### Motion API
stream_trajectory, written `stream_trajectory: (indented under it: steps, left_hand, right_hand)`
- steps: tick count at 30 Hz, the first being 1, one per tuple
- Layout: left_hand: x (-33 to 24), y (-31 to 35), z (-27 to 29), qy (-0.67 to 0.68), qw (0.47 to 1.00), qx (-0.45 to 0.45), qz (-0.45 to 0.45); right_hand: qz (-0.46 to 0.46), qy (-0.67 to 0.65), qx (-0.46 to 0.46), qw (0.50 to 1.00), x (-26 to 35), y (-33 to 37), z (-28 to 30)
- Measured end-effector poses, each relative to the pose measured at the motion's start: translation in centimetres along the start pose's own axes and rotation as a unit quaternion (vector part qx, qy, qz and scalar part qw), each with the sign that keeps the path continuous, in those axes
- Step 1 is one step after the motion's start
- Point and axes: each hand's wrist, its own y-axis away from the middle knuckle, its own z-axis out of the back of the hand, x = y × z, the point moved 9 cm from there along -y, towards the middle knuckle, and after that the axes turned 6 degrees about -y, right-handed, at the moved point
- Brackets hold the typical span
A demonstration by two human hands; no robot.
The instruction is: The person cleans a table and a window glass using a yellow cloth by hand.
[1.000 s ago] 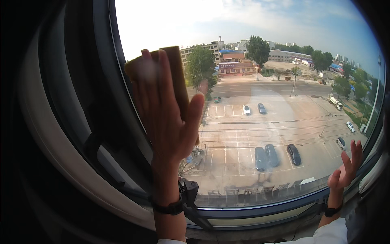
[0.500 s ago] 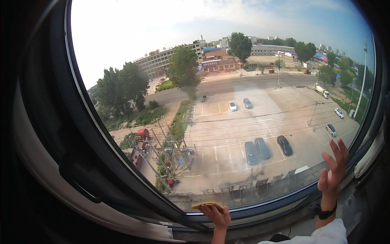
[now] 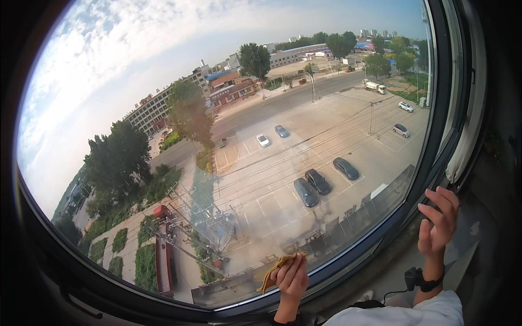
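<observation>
My left hand [image 3: 292,278] presses a folded yellow-brown cloth [image 3: 270,270] against the lower part of a large window pane [image 3: 244,136]. The glass around the cloth looks hazy and smeared. My right hand [image 3: 437,223] is raised near the window's dark right frame [image 3: 448,108], fingers spread and curled, holding nothing. A black wristband [image 3: 421,281] sits on my right wrist, above a white sleeve.
The dark window frame [image 3: 125,304] curves along the bottom and left. A white handle [image 3: 470,136] hangs on the right frame. A grey sill [image 3: 473,233] lies below my right hand. Outside, far below, are a car park, trees and buildings.
My left hand with the cloth has slid down from the upper left of the pane to its bottom edge. The view has swung left; my right hand stays by the right frame.
</observation>
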Motion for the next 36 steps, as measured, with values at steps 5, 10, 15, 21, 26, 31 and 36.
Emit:
stream_trajectory:
  steps: [5, 10, 15, 21, 26, 31, 36]
  left_hand:
    - [-2.5, -3.3, -2.8, 0.22, 0.974, 0.042, -0.012]
    - [-12.2, -7.8, -4.8, 0.517, 0.848, 0.114, -0.04]
    - [-18.6, -9.3, -11.7, 0.718, 0.637, 0.229, 0.162]
    - [-31.0, -7.1, -17.6, 0.784, 0.471, 0.347, 0.208]
    - [-40.1, -4.9, -19.1, 0.803, 0.383, 0.407, 0.207]
    - [-47.1, -3.6, -19.6, 0.81, 0.338, 0.449, 0.167]
    - [-52.2, -1.9, -22.0, 0.835, 0.279, 0.457, 0.123]
  right_hand:
    - [-0.133, -0.063, -0.033, 0.989, -2.5, 4.1, 1.0]
    - [-0.278, -0.287, -0.065, 0.915, -2.3, 8.1, -0.7]
    - [-0.385, -0.301, 0.015, 0.872, -4.4, 8.0, -1.3]
    - [-0.469, -0.192, -0.034, 0.861, -11.1, 12.3, 5.3]
    - [-0.52, -0.089, -0.093, 0.844, -13.6, 15.9, 11.3]
    - [-0.524, 0.044, -0.113, 0.843, -15.2, 18.2, 15.1]
    - [-0.532, 0.119, -0.118, 0.83, -19.1, 19.4, 17.1]
